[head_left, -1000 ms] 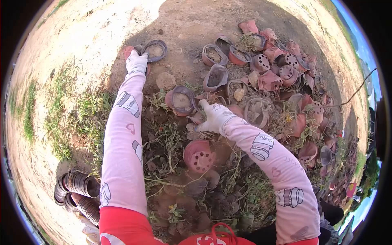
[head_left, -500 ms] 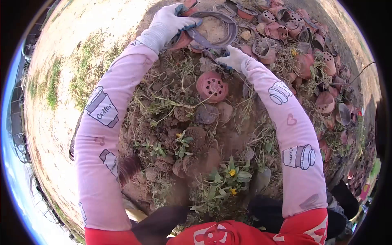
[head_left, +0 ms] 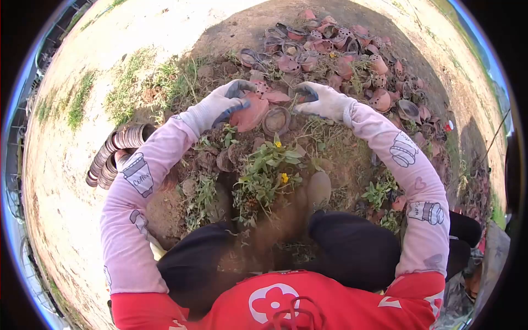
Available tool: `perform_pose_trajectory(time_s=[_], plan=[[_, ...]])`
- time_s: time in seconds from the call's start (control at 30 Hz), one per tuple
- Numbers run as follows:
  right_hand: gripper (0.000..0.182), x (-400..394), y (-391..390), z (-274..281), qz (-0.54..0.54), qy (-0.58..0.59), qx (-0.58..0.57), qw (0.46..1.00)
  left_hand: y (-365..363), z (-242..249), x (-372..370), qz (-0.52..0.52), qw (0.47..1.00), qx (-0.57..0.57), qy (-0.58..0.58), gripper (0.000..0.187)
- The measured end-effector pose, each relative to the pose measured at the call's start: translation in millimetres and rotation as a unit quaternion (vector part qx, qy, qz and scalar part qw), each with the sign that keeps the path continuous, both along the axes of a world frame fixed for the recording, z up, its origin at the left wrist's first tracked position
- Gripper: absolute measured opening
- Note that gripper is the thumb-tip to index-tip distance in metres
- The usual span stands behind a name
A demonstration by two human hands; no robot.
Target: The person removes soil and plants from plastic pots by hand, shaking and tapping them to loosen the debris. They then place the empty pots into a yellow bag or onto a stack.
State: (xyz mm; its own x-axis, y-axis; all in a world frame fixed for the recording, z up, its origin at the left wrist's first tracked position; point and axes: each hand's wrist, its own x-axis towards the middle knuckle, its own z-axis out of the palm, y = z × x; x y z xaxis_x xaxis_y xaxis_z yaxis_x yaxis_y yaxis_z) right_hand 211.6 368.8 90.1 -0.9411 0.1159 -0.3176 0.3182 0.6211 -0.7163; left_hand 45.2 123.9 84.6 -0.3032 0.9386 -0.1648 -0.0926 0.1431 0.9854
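My left hand (head_left: pixel 224 103), in a white glove with a dark blue palm, has its fingers curled at a crushed reddish plastic pot (head_left: pixel 251 113). The thumb overlaps the pot's upper left edge. Across from it my right hand (head_left: pixel 324 102), gloved the same way, is held with thumb and fingers apart and nothing between them. A reddish pot base with drainage holes (head_left: pixel 264 88) lies beyond the crushed pot. Just right of that pot is a round dark disc of soil (head_left: pixel 276 121) on the ground.
Old reddish and black pots (head_left: pixel 344 66) lie heaped ahead and to the right. Stacked brown pots (head_left: pixel 118 148) rest on the ground at the left. A leafy plant with yellow flowers (head_left: pixel 269 170) grows near my knees, where brown dust blurs the view.
Both hands have come back toward my body, away from the dark pot rim they were at. The crushed reddish pot is now at my left hand, and my right hand has moved apart from it.
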Motion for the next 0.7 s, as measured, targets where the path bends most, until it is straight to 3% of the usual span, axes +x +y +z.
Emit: perform_pose_trajectory(time_s=[0.03,0.07,0.1,0.13,0.17,0.2,0.23,0.3,0.37,0.43,0.5,0.57,0.63,0.7], plan=[[0.064,0,-19,3,0.018,0.018,-0.021,0.999,-11,18,10,0.040,0.995,-0.016,-0.090,0.036],[0.068,-4,-34,-11,0.021,0.052,-0.091,0.994,-22,17,15,0.064,0.977,0.037,-0.199,0.033],[0.072,-11,-47,-25,0.025,0.088,-0.161,0.983,-29,22,20,0.068,0.979,0.040,-0.190,0.033],[0.072,-17,-63,-24,0.030,0.096,-0.160,0.982,-37,27,26,0.096,0.964,0.060,-0.241,0.032],[0.067,-19,-81,-22,-0.003,0.065,-0.356,0.932,-46,29,30,0.125,0.945,0.080,-0.291,0.032],[0.063,-20,-97,-21,-0.035,0.028,-0.536,0.843,-54,23,32,0.129,0.935,0.118,-0.308,0.032],[0.063,-21,-108,-23,-0.026,0.028,-0.534,0.845,-59,16,31,0.134,0.935,0.124,-0.303,0.032],[0.053,-21,-125,-32,-0.030,-0.024,-0.683,0.730,-67,-8,30,0.183,0.908,0.174,-0.335,0.034],[0.049,-18,-133,-38,-0.058,-0.034,-0.673,0.736,-71,-50,31,0.206,0.884,0.180,-0.379,0.033],[0.046,-13,-139,-43,-0.084,-0.009,-0.729,0.680,-70,-83,45,0.127,0.840,0.270,-0.454,0.035],[0.041,-4,-145,-60,-0.099,-0.014,-0.728,0.679,-73,-103,55,0.145,0.831,0.275,-0.462,0.035],[0.039,3,-153,-76,-0.138,-0.025,-0.780,0.609,-77,-101,54,0.200,0.896,0.191,-0.347,0.033],[0.036,2,-153,-90,-0.148,-0.028,-0.775,0.614,-82,-106,56,0.199,0.904,0.191,-0.327,0.034],[0.032,0,-144,-101,-0.138,0.005,-0.746,0.652,-89,-103,56,0.159,0.963,0.074,-0.204,0.034]])
